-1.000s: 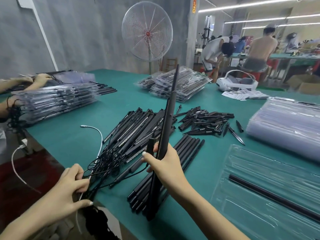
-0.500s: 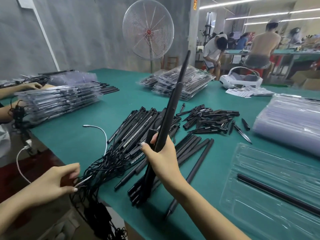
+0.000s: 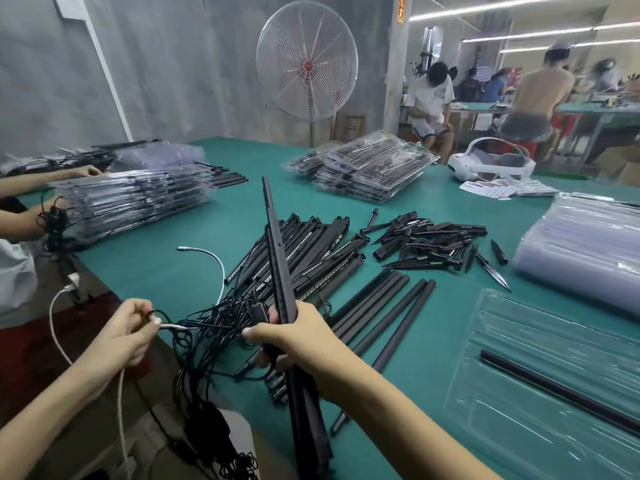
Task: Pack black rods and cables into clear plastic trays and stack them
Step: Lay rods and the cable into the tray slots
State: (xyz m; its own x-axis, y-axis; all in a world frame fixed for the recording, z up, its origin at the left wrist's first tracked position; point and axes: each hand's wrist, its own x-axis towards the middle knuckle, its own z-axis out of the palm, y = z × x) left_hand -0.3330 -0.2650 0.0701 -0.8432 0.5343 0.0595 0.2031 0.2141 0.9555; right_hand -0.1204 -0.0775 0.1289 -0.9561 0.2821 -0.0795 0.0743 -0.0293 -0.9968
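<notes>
The right hand (image 3: 298, 341) is wrapped around a long black rod (image 3: 277, 258), fingers curled tight about its lower part, while the left hand (image 3: 128, 332) pinches a thin black cable (image 3: 207, 323) between thumb and fingertips, just off the near edge of the table (image 3: 433, 368). The step in hand looks like freeing one cable from the tangle (image 3: 221, 317) that spills over that near edge — best done by drawing it out slowly along its own run, keeping the rod lifted clear so the loops do not snag on it, and stopping if the knot tightens. The rod stands steeply tilted, its long axis running from the near edge up and away toward the far side, thin tip pointing up and slightly left, thick end down past the table's near edge. To go into the clear tray (image 3: 540, 393) at the near right corner — where one rod (image 3: 554, 393) already lies — it will likely need laying flat and turning to match that slot's diagonal
</notes>
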